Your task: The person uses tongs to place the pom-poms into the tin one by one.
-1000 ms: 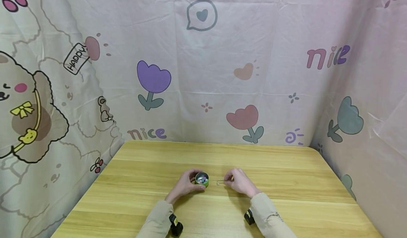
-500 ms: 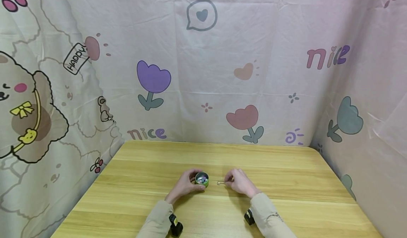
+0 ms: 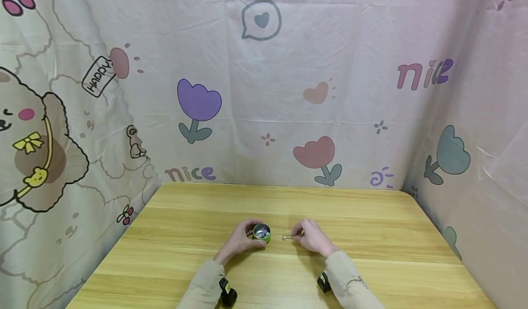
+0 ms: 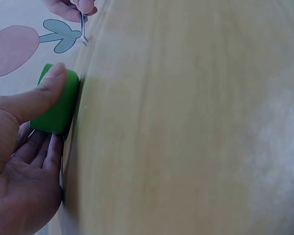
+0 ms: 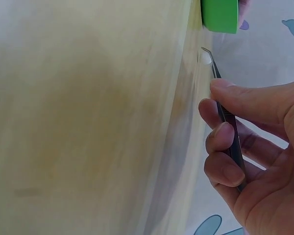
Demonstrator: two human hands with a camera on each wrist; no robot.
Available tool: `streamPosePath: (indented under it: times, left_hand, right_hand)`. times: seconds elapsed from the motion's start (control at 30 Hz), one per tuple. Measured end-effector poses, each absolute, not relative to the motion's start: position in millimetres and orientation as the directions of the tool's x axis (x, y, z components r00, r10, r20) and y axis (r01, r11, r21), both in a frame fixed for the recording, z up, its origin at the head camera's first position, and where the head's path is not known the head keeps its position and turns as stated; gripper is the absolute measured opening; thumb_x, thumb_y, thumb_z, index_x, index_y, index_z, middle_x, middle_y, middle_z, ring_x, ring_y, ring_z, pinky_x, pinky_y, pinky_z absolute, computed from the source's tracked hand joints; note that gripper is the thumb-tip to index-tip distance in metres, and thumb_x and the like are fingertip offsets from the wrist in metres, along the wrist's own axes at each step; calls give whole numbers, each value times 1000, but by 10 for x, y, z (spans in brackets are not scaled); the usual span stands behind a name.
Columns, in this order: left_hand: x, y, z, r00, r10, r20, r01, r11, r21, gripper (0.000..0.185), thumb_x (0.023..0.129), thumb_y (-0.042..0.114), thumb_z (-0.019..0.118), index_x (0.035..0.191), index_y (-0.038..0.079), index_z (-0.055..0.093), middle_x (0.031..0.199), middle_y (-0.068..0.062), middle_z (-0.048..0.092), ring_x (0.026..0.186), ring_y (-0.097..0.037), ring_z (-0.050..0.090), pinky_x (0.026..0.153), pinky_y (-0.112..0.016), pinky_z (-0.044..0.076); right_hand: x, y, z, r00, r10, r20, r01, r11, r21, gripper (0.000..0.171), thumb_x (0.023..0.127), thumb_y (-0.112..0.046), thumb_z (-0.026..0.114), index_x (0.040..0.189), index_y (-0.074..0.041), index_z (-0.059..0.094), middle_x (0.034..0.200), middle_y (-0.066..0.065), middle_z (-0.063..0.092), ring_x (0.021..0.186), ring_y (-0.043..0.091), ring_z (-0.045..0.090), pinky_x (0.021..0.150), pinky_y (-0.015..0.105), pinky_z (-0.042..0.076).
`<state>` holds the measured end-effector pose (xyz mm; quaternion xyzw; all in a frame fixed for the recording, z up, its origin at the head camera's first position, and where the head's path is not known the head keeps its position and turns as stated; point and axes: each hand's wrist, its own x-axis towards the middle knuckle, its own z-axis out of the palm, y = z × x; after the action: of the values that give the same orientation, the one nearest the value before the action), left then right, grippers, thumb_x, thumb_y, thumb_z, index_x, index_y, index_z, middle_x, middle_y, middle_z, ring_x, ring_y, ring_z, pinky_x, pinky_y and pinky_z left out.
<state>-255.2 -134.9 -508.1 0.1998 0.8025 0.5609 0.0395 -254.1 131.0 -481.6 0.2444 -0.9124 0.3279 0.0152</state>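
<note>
Down at the near middle of the table (image 3: 371,217), the left hand (image 3: 241,239) curls thumb and fingers round a green tin (image 3: 262,233), while the right hand (image 3: 313,238) just beside it pinches tweezers (image 5: 224,115), tip touching the wood.

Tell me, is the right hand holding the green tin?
No, the right hand pinches thin metal tweezers, while the left hand grips the green tin.
</note>
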Motion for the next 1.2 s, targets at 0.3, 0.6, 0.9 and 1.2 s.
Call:
streamPosePath:
  times: [0.3,0.6,0.9,1.2]
  left_hand:
    - [-2571,-1337,-5090,-914,374,154,274,293,916,63,76,0,85,130,-9,56,128,-28,61,121,-43,60,107,-52,51]
    - [-2578,-1342,-5094,-914,376,154,276,298,914,62,76,0,85,131,-9,56,128,-28,61,121,-44,60,107,-52,51]
    - [-2570,-1342,-5087,-911,381,156,282,304,910,63,77,1,85,131,-10,55,129,-29,61,122,-44,60,107,-52,50]
    - [-2573,-1344,-5094,-911,380,160,286,302,910,63,77,2,85,130,-10,55,128,-29,61,121,-44,60,106,-52,51]
  right_hand:
    - [-2538,1320,-4803,-879,-429,209,-463,664,-587,6,82,-1,75,80,-6,74,78,0,72,72,7,59,62,19,49]
    - [-2527,1315,-4791,-883,-418,213,-459,675,-578,7,82,-1,76,81,-7,74,78,-1,71,72,7,59,62,19,48]
    - [-2505,1306,-4761,-886,-417,204,-451,667,-593,5,85,-6,75,81,-4,74,78,0,72,71,6,58,61,19,48]
    - [-2486,1278,-4721,-882,-425,205,-454,644,-616,3,85,-3,74,87,-4,76,80,1,73,71,5,58,62,18,49]
